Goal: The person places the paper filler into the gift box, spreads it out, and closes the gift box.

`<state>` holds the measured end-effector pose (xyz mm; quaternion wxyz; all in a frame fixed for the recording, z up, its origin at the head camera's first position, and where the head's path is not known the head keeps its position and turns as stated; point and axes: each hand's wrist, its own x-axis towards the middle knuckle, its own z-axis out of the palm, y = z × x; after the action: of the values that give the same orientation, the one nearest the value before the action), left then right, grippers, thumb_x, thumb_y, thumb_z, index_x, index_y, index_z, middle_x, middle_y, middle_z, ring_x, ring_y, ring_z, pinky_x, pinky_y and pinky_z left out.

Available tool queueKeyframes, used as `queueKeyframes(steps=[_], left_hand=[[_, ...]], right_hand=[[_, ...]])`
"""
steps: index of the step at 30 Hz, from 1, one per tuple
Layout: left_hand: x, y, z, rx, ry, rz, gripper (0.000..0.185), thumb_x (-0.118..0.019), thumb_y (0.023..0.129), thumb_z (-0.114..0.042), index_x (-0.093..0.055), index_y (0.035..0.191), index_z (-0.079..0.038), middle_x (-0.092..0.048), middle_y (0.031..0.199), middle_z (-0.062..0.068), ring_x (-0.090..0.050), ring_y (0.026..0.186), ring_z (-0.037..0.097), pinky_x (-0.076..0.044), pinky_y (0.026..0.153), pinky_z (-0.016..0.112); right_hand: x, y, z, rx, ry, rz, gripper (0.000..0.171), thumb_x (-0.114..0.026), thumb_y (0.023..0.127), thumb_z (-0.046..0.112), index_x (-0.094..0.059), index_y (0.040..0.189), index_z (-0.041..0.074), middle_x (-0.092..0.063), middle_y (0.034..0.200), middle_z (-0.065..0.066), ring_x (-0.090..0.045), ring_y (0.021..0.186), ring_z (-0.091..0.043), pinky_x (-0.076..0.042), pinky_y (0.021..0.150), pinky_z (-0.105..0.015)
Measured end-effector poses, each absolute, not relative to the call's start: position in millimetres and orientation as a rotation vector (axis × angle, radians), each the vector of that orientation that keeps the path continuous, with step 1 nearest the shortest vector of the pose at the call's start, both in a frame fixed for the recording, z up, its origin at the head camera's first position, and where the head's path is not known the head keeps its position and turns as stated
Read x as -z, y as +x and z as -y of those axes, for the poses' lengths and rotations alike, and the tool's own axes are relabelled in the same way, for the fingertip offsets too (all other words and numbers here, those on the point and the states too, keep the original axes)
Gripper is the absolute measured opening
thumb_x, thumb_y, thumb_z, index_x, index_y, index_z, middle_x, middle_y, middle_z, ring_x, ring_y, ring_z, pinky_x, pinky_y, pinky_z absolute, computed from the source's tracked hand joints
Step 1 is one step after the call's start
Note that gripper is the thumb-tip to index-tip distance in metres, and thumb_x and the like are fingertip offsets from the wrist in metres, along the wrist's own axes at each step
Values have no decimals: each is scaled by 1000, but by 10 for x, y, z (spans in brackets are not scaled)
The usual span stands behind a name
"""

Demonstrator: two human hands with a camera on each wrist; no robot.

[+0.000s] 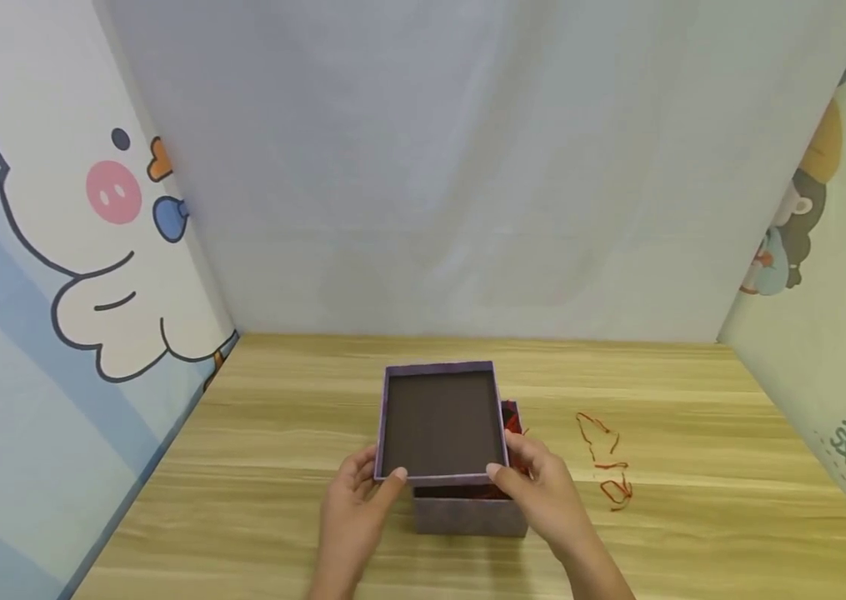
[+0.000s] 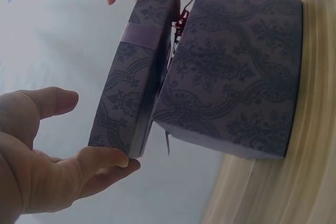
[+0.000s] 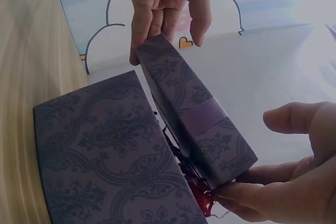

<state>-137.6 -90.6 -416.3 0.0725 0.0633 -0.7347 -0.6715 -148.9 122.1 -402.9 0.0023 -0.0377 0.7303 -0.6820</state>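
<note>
Lifting: we raise the lid point(image 1: 440, 423) off the gift box point(image 1: 470, 513).
Left hand point(image 1: 353, 500): grips lid's near-left corner.
Right hand point(image 1: 543, 490): grips its near-right corner.
Next: we judge it needs setting down beside the box.

This looks like a small staged recording booth, not a lived-in room. A light wood-grain tabletop point(image 1: 332, 400) is closed in on three sides by soft hanging cloth: a plain pale grey backdrop point(image 1: 468, 167) at the rear, a blue-and-white sheet printed with a cartoon duck point(image 1: 77, 217) on the left, and a pale green sheet with a cartoon figure and coloured characters point(image 1: 835, 275) on the right.
</note>
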Motion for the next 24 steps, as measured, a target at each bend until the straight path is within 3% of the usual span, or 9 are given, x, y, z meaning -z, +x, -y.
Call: queueKeyframes(steps=[5,10,17,21,24], left_hand=[[4189,-1413,839,2048,106,2183,59,-71,83,-17,-45,131,6,-55,119,19,-52,111,32,-41,95,40],[4196,-1463,772,2040,40,2214,64,-71,83,-16,-41,134,8,-56,118,19,-53,112,32,-38,98,41],[4204,-1478,699,1989,-37,2261,62,-72,82,-18,-45,132,8,-61,111,15,-59,101,26,-47,88,37],[4200,-1485,655,1938,-32,2291,63,-72,82,-21,-45,133,6,-61,112,14,-57,104,28,-46,89,41],[4192,-1493,633,1902,-40,2309,65,-72,82,-24,-44,134,4,-58,113,13,-54,106,31,-46,88,44]], right_hand=[[4024,-1478,-1267,2152,-102,-2299,53,-61,87,2,-39,133,-13,-43,133,-24,-42,121,-33,-43,91,-32],[4042,-1467,-1321,2198,-89,-2293,55,-61,87,1,-36,133,-15,-42,131,-26,-45,118,-33,-46,87,-27],[4065,-1465,-1441,2159,-48,-2328,62,-61,88,6,-30,139,-10,-42,132,-21,-43,116,-31,-47,85,-25],[4064,-1465,-1493,2133,-68,-2370,64,-61,89,8,-27,141,-8,-41,129,-18,-40,113,-29,-41,88,-20],[4056,-1466,-1509,2154,-102,-2386,64,-61,89,8,-28,142,-7,-43,124,-18,-39,111,-27,-37,93,-25]])
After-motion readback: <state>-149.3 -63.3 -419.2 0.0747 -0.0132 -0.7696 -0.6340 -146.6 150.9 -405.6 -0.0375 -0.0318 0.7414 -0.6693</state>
